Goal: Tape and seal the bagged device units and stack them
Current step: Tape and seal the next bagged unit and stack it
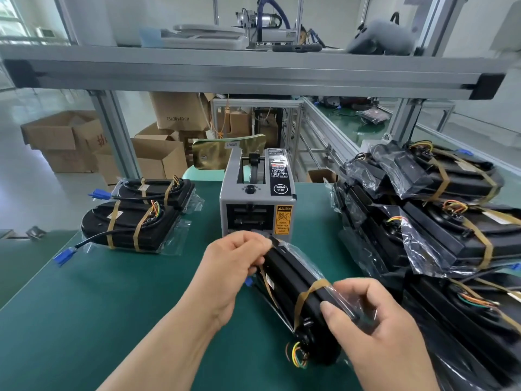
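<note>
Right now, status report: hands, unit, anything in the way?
Left hand grips far end of black bagged device unit; right hand pinches its clear bag flap. Unit tilted on edge. Grey tape dispenser close behind.

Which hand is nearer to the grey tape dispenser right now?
Left. The left hand grips the bagged unit at its far end, just in front of the tape dispenser outlet; the right hand pinches the bag at the near end, farther back.

Likely factory packing bench, tape dispenser [257,193], cartons [66,139], aluminium racking [253,70]
</note>
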Demonstrator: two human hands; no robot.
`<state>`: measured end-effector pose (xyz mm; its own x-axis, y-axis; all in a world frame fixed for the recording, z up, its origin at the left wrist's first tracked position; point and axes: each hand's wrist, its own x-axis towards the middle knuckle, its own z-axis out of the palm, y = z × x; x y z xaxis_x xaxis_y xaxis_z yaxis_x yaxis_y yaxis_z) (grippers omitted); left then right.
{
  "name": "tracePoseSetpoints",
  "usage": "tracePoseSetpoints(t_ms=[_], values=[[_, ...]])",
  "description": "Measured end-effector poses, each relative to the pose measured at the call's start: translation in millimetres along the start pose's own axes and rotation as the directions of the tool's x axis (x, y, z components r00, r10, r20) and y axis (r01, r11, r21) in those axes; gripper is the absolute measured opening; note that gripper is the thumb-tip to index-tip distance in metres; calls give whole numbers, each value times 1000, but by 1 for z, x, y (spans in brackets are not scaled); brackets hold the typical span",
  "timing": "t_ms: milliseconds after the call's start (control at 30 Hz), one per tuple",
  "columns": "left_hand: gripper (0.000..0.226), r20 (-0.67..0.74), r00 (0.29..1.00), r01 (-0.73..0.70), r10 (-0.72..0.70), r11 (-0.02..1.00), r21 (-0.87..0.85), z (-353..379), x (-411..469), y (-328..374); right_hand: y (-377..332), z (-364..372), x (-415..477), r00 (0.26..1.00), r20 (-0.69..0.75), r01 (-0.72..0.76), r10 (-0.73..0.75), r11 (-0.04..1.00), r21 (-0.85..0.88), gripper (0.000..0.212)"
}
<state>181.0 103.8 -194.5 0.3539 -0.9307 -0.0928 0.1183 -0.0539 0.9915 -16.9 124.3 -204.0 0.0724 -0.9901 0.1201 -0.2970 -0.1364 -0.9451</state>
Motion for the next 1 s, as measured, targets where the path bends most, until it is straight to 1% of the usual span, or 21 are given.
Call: tracePoseSetpoints(t_ms=[67,133,200,233,300,367,467,567,667,733,900,1000], values=[[16,20,1000,-5,4,1000,14,1,-4,-2,-9,-5,7,998,57,26,-22,996,-83,32],[24,22,1000,-15,15,1000,15,1,-4,-4,-19,-8,21,991,128,73,-47,976,-205,34],[27,39,999,-23,23,1000,9,1,-4,-5,-33,-4,43,969,236,161,-74,913,-374,37],[26,49,998,-26,26,1000,-3,1,-4,-5,-40,2,55,953,293,210,-81,871,-444,38],[14,59,998,-20,22,999,-27,1,-4,-4,-49,17,76,922,379,279,-83,819,-501,34],[8,64,998,-13,16,999,-43,0,-3,-4,-52,31,89,905,409,327,-114,802,-501,25],[8,90,996,-9,13,999,-35,-2,-2,-5,-48,44,100,897,395,397,-198,754,-523,14],[8,111,994,-17,18,1000,-5,-5,0,-6,-45,49,107,901,382,399,-206,739,-543,14],[8,99,995,-21,18,999,26,-8,3,-8,-42,50,111,899,388,402,-203,734,-548,16],[9,93,995,-23,19,999,43,-9,4,-8,-40,49,111,902,389,388,-187,747,-540,17],[12,114,993,-35,22,992,118,-10,8,-9,-34,47,111,910,403,285,-99,854,-434,23],[23,99,995,-40,20,978,203,-11,12,-9,-31,49,109,916,394,246,-80,886,-392,24]])
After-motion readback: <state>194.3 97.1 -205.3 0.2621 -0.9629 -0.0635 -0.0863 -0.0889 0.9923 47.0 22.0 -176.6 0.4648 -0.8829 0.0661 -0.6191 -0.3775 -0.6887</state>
